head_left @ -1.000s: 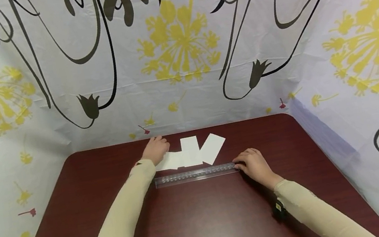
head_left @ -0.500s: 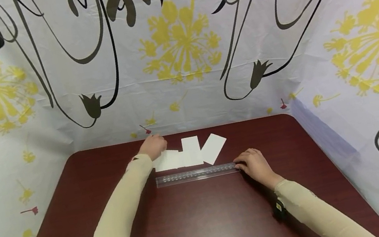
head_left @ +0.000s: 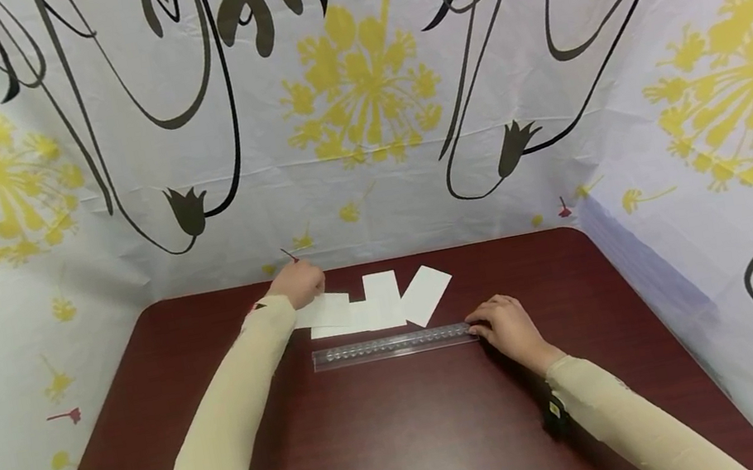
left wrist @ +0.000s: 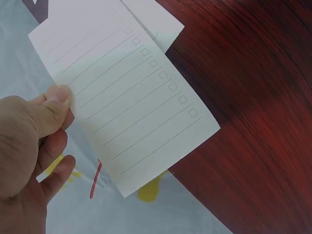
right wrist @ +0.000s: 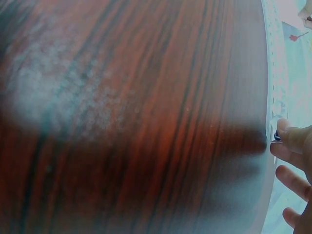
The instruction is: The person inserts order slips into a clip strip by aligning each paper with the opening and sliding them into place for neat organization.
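Note:
My left hand (head_left: 297, 282) pinches a white checklist card (left wrist: 126, 107) by its edge between thumb and fingers. Ruled lines and a row of small boxes show on the card in the left wrist view. In the head view it is tilted and overlaps another white card lying below it. Farther right my right hand (head_left: 508, 329) pinches the right end of a clear plastic ruler (head_left: 392, 346), thumb and forefinger at its tip. The ruler lies across the table in front of the cards. At the right wrist view's edge, the right fingers (right wrist: 292, 139) grip the ruler's end.
An upright white card (head_left: 382, 299) and a slanted white card (head_left: 427, 295) lie to the right on the dark red-brown table (head_left: 396, 433). Behind the table's far edge hangs a white curtain (head_left: 378, 201) with printed flowers, and it also flanks both sides.
My left hand has moved left and toward the far edge, drawing the card with it and turning it. More of the card underneath now shows. The right hand stays at the ruler's end.

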`<state>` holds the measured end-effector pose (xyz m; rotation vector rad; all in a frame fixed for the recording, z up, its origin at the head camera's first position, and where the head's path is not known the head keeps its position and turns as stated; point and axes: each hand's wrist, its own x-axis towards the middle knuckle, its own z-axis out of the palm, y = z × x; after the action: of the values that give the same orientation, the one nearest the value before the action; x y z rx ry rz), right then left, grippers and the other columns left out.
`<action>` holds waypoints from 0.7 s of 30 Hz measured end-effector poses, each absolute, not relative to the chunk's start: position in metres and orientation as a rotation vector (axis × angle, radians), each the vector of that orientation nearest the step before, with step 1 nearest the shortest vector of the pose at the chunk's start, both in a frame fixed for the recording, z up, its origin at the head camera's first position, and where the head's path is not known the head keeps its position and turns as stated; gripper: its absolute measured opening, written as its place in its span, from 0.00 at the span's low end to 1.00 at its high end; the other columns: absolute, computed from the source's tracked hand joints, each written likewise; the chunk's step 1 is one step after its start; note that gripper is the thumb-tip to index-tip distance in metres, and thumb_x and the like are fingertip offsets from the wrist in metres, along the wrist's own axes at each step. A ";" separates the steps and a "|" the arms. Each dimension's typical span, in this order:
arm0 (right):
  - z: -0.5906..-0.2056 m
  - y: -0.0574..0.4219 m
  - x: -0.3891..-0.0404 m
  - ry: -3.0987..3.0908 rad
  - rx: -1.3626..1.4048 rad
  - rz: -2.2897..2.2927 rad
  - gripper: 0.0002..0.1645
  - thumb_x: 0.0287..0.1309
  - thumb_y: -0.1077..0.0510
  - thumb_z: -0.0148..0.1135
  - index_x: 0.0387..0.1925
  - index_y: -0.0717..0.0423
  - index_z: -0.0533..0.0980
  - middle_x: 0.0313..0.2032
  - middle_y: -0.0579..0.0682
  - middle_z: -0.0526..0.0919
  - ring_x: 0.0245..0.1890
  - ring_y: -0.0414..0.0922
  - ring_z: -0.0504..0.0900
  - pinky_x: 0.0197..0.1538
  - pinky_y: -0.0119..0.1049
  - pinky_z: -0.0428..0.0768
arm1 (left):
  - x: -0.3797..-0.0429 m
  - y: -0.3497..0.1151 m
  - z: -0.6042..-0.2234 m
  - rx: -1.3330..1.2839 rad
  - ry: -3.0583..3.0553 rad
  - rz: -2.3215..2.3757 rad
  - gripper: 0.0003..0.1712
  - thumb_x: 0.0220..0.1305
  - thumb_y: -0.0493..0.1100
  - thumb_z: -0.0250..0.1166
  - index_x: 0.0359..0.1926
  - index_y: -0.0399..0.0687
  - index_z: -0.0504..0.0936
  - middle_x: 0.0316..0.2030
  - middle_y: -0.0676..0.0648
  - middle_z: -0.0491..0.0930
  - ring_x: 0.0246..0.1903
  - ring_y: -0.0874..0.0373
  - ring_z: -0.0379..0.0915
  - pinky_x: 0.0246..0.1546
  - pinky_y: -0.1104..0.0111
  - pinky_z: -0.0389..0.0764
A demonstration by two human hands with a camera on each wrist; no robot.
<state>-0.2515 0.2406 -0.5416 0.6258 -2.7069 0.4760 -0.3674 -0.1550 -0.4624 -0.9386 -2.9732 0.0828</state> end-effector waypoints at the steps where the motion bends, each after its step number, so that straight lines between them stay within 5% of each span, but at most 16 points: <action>1: -0.542 0.241 -0.251 -2.707 0.626 0.476 0.10 0.54 0.56 0.73 0.40 0.50 0.87 0.38 0.46 0.90 0.43 0.48 0.83 0.60 0.55 0.76 | -0.367 -0.156 -0.462 -0.942 -2.972 0.082 0.13 0.63 0.33 0.65 0.22 0.51 0.82 0.28 0.51 0.86 0.28 0.61 0.72 0.42 0.62 0.81; 5: -0.541 0.240 -0.251 -2.714 0.622 0.482 0.10 0.54 0.56 0.73 0.40 0.50 0.87 0.38 0.47 0.90 0.43 0.48 0.82 0.56 0.54 0.77 | -0.364 -0.158 -0.457 -0.949 -2.963 0.046 0.12 0.62 0.34 0.67 0.23 0.53 0.83 0.27 0.52 0.85 0.27 0.62 0.74 0.44 0.62 0.83; 11: -0.540 0.240 -0.250 -2.717 0.622 0.506 0.10 0.54 0.57 0.73 0.40 0.51 0.87 0.38 0.48 0.90 0.43 0.49 0.82 0.54 0.54 0.78 | -0.358 -0.161 -0.451 -0.954 -3.002 -0.075 0.20 0.64 0.31 0.61 0.17 0.50 0.72 0.19 0.52 0.73 0.23 0.61 0.59 0.43 0.61 0.78; 17: -0.540 0.240 -0.249 -2.709 0.634 0.511 0.10 0.54 0.57 0.73 0.40 0.52 0.87 0.38 0.48 0.90 0.43 0.49 0.82 0.53 0.53 0.78 | -0.354 -0.171 -0.445 -0.885 -3.078 -0.166 0.06 0.67 0.37 0.63 0.35 0.46 0.87 0.35 0.46 0.86 0.33 0.54 0.81 0.40 0.60 0.83; 21: -0.540 0.241 -0.250 -2.706 0.639 0.509 0.10 0.54 0.57 0.73 0.40 0.52 0.87 0.38 0.48 0.90 0.43 0.49 0.82 0.53 0.53 0.78 | -0.352 -0.181 -0.442 -0.847 -3.119 -0.295 0.06 0.67 0.38 0.62 0.33 0.45 0.85 0.36 0.45 0.85 0.31 0.57 0.76 0.37 0.62 0.80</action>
<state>-0.2496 0.2408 -0.5400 0.6386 -2.7057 0.5087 -0.3524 -0.1807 -0.4416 -0.8471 -3.1190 -0.2950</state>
